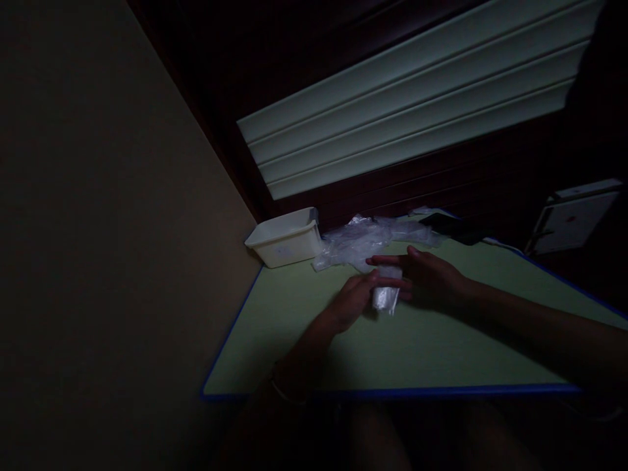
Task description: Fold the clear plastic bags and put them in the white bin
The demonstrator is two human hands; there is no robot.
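Note:
A small, shiny, clear plastic packet [386, 299] is held above the table, its lower end hanging down. My left hand [354, 297] grips it from the left, with a finger stretched across its front. From the right comes my right hand [434, 276], its thumb raised and its fingers stretched and apart. One of those fingers passes along the packet's top edge; the lower ones are at its right side, where I cannot tell how far they go behind it. What the packet contains is too dark to make out.
Crumpled clear plastic bags [360, 243] lie at the back of the green table [294, 327], which has a blue edge. Left of them stands a white plastic bin [289, 247]. A dark object [454, 227] and a white box [572, 219] are at the right. A wall borders the left.

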